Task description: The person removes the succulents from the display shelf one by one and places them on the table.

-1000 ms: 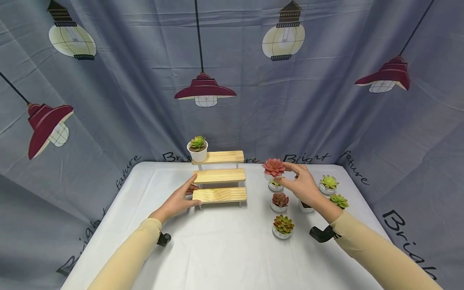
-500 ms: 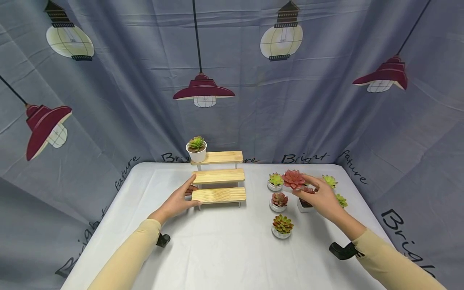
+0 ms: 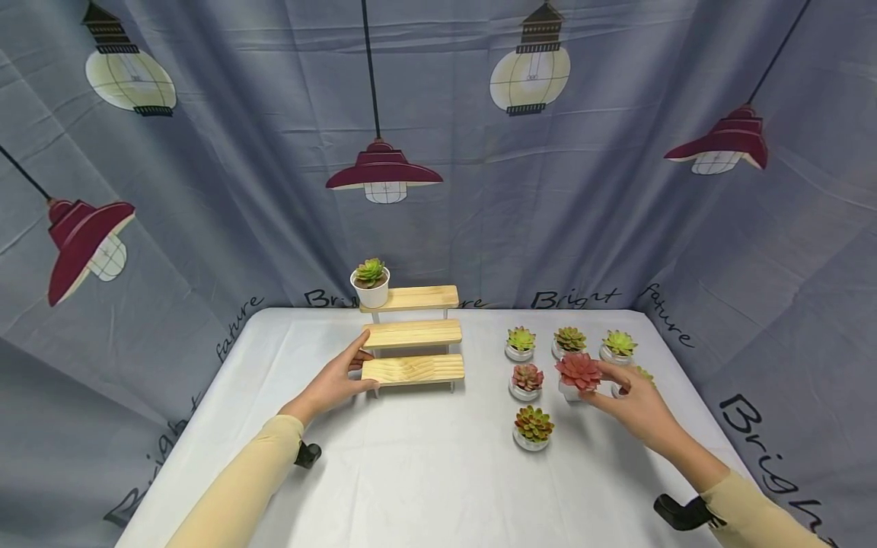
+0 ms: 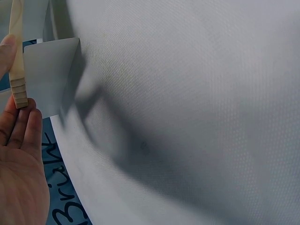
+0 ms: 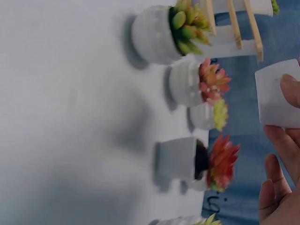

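My left hand holds the left end of a three-tier wooden display stand, its thumb against a plank edge in the left wrist view. Between the thumb and fingers of my right hand is a potted red succulent. Its white pot is raised off the table in the right wrist view. In the head view it overlaps the spot where a square-potted red succulent stands on the table, largely hidden there.
Several small potted succulents stand on the white tablecloth at right, including a green-red one, a pinkish one and a yellow-green one. A green succulent sits on the stand's top tier. A grey-blue curtain hangs behind.
My right hand has carried the red succulent rightward and nearer to me, from behind the left row of pots to over the square pot's spot. My left hand has stayed on the stand.
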The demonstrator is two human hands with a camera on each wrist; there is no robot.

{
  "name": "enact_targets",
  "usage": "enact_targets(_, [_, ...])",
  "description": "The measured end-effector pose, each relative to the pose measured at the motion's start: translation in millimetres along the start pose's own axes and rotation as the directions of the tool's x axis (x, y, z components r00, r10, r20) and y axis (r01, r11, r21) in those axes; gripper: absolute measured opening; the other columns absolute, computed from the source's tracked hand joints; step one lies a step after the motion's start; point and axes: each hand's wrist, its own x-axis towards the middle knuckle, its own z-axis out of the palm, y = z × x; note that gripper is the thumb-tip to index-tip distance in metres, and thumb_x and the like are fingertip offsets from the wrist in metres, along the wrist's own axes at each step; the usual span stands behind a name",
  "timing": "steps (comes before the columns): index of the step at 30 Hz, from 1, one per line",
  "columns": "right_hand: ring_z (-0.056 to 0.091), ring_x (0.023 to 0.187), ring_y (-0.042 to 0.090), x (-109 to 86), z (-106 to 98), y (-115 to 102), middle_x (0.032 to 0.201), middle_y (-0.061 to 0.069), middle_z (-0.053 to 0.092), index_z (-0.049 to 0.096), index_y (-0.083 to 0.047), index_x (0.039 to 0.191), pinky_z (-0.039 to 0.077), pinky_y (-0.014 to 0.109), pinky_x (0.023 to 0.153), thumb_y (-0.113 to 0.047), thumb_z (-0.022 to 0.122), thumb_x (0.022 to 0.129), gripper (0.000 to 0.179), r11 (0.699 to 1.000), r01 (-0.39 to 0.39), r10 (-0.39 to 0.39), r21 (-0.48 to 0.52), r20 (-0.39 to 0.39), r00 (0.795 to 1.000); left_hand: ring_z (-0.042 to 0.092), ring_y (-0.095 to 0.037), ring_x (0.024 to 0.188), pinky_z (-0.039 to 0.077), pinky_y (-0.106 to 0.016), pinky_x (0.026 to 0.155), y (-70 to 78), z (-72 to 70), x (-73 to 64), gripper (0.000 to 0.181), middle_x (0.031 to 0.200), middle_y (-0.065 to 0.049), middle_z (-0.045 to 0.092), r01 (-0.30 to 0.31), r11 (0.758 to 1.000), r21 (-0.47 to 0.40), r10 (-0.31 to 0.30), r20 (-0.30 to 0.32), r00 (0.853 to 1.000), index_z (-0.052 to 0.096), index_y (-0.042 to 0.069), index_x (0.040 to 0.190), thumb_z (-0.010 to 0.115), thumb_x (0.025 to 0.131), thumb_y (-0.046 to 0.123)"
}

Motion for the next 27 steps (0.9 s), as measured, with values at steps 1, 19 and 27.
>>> enact_targets(1, [0.050,0.122,0.032,-2.4,0.3,2.4,0.136,0.020,0.062,0.058,-0.003,0.144,0.045,0.054,0.091,-0.038,0.080,0.091,0.067,1.000,-0.008,0.008,0.003,0.002,1.000,0.052,-0.033,0.132,0.038,-0.052,0.112,0.7,0.1,-0.1,0.108,0.141,-0.012,0.054,0.004,1.000,-0.002,-0.004,0.000,1.000,0.012,0.029,0.166,0.085,0.087,0.029])
enact_targets(19, [0.050,0.123,0.033,-31.1,13.6,48.8,0.137,0.020,0.060,0.062,-0.003,0.139,0.047,0.044,0.090,-0.037,0.084,0.086,0.066,0.998,-0.058,0.059,-0.018,0.109,0.992,0.052,-0.032,0.132,0.039,-0.052,0.111,-0.5,-0.8,1.8,0.110,0.141,-0.011,0.054,0.009,1.000,0.013,-0.009,0.008,1.000,0.010,0.031,0.166,0.085,0.087,0.029])
enact_targets(27, [0.054,0.124,0.040,-32.9,16.6,59.7,0.133,0.018,0.064,0.063,-0.002,0.137,0.047,0.057,0.095,-0.035,0.085,0.086,0.064,0.997,-0.077,0.072,0.022,0.162,0.984,0.052,-0.032,0.131,0.038,-0.051,0.112,0.0,-0.9,2.0,0.110,0.140,-0.011,0.055,-0.006,1.000,-0.002,0.006,0.006,1.000,0.012,0.030,0.166,0.086,0.086,0.027])
